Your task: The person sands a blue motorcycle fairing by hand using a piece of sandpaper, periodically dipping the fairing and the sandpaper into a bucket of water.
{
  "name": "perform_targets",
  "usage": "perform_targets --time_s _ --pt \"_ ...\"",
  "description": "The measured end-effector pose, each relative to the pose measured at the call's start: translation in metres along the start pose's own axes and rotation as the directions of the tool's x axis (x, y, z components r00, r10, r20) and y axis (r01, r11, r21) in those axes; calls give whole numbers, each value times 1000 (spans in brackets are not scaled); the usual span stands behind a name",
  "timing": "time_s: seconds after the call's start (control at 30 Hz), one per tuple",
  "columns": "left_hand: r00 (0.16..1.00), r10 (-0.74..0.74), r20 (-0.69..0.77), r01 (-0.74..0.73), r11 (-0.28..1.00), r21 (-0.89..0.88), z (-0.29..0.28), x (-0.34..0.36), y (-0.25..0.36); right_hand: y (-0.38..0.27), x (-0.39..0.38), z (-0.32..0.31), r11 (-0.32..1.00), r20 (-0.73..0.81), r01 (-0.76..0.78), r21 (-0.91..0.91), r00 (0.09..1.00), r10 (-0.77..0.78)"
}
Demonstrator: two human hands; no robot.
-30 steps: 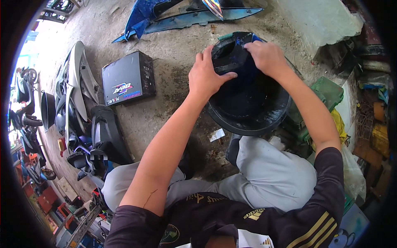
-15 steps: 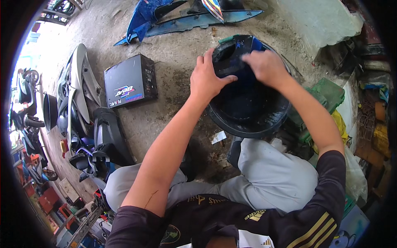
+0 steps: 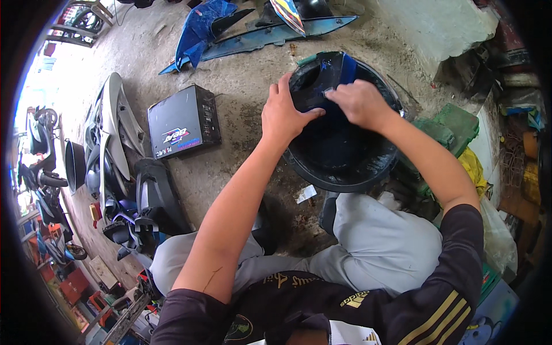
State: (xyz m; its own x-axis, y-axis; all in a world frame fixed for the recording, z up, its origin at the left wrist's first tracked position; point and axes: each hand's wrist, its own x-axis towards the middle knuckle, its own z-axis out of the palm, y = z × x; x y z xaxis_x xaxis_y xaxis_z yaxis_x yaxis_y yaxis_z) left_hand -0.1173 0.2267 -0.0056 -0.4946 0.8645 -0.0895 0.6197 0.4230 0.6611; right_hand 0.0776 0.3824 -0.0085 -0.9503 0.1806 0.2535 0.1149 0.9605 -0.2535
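Observation:
A round black basin (image 3: 345, 183) sits on the floor in front of my folded legs. Across its far part lies a black plastic panel (image 3: 329, 66) with dark blue areas, tilted over the basin. My left hand (image 3: 286, 112) grips the panel's left side, thumb over the near edge and fingers round the outer side. Over the panel's face is my right hand (image 3: 359, 103), its fingers bunched together and pressed against the surface. A small pale bit shows at those fingertips, too little to name. The panel's lower part is dark and hard to separate from the basin.
Left of the basin stands a black box (image 3: 183, 123), with grey and black motorcycle body panels (image 3: 118, 129) beyond it. Blue panels (image 3: 247, 46) lie at the far side. Green cases (image 3: 457, 129) and a yellow bag (image 3: 472, 169) are at the right. White scrap (image 3: 306, 194) lies nearby.
My right hand has slid left and slightly nearer over the panel, its fingers staying bunched. The left hand keeps its grip. The whole view has shifted slightly.

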Motion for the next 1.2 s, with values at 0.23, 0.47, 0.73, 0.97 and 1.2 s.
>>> perform_targets --time_s 0.23,0.47,0.73,0.97,1.2 --pt "1000 9 -10 -9 1000 -9 5 -4 -1 3 5 -5 999 34 10 32 999 -12" --pt "1000 -17 18 17 999 -27 1 -3 2 30 17 -10 984 -43 -142 -106 989 138" --pt "1000 6 -3 -6 1000 -23 4 -2 2 46 17 -15 976 -84 -160 -146 985 149" --pt "1000 3 11 -3 1000 -30 5 -5 6 32 21 -16 982 130 -23 -189 990 49" --pt "1000 -3 -11 3 1000 -29 0 -3 1 1 21 -8 997 251 13 -79 968 8"
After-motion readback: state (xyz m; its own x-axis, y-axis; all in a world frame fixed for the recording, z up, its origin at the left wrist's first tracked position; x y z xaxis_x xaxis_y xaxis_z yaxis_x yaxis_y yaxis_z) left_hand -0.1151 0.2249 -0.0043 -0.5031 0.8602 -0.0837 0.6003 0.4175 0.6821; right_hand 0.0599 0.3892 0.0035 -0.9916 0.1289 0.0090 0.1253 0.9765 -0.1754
